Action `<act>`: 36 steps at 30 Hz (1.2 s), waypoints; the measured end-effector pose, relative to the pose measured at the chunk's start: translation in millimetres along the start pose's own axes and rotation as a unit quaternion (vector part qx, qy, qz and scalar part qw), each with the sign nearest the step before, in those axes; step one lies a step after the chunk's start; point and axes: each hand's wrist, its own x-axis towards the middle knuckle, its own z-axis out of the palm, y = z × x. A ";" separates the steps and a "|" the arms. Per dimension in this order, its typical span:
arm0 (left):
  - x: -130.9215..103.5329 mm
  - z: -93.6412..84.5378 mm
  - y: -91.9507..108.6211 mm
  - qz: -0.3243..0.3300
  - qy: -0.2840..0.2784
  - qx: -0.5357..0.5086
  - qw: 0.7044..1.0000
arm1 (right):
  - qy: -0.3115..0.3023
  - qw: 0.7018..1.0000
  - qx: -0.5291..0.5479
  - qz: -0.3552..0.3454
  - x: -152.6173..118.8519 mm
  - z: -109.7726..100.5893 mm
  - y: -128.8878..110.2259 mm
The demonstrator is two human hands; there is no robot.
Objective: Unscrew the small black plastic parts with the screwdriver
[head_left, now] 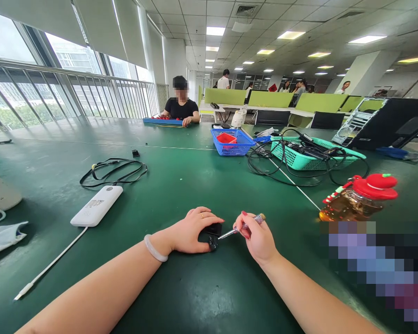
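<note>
The left hand, half curled, holds a black gadget, probably so it won't slide. The right hand pinches a screwdriver, tip at the gadget.

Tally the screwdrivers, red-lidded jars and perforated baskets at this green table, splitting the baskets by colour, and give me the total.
Screwdriver, held in the right hand: 1
Red-lidded jar: 1
Blue basket: 1
Teal basket: 1
Total: 4

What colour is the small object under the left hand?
The small object is black; see the head view.
</note>
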 end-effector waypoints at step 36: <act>5.3 4.4 -4.3 -0.043 0.077 0.038 0.995 | -0.055 0.868 -0.380 -0.314 -23.0 16.7 -27.4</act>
